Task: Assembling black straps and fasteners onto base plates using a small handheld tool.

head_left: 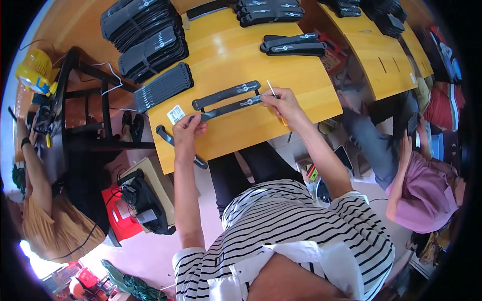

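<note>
A flat black strap (231,107) with rounded ends and a pale print is stretched level just above the yellow table (236,135). My left hand (187,131) pinches its left end. At the other end my right hand (285,106) grips the strap and also a slim tool (271,89), whose pale tip points up past the fingers and whose orange handle shows below them. Just beyond lies a similar black strap (226,95). Another strap (200,162) passes beneath my left forearm, partly hidden. Beside my left hand is a white printed label (175,114).
Stacked black straps (163,88) fill the table's left side, with taller bundles (150,47) behind. More bundles lie at the back (271,11) and right (293,45). A second table (371,60) stands right. Seated people are at left (60,226) and right (422,190).
</note>
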{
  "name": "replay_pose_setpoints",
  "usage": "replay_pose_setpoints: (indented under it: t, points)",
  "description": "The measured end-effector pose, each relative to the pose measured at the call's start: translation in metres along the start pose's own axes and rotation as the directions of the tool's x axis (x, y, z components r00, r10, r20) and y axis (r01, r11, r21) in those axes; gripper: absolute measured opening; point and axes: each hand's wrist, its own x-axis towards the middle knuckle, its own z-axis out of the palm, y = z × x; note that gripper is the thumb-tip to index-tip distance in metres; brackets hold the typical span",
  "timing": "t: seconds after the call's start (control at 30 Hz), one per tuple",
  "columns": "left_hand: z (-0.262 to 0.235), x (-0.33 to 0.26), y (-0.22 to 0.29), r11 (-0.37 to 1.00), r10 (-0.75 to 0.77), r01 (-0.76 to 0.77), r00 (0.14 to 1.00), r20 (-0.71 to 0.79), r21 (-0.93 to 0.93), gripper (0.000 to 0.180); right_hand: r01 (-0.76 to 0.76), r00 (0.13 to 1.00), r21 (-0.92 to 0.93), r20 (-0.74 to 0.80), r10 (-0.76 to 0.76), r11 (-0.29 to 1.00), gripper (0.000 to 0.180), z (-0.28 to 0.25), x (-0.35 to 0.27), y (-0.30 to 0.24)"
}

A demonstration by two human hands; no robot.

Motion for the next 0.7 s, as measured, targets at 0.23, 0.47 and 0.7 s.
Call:
replay_pose_setpoints:
  t: [0.23, 0.47, 0.7]
  points:
    - [0.004, 0.018, 0.01, 0.97, 0.122, -0.126, 0.992, 0.03, 0.209, 0.012, 0.008, 0.998, -0.073, -0.063, -0.012, 0.997, 0.009, -0.003, 0.022, 0.007]
    - [0.006, -0.003, 0.02, 0.851, 0.419, -0.46, 0.886, 0.199, 0.254, 0.017, 0.427, 0.86, -0.343, -0.131, -0.493, 0.837, 0.009, -0.015, -0.006, -0.001]
    - [0.005, 0.0, 0.014, 0.966, 0.208, -0.229, 0.965, 0.161, 0.123, 0.014, 0.196, 0.956, -0.301, -0.153, -0.25, 0.933, 0.007, -0.019, -0.002, 0.014]
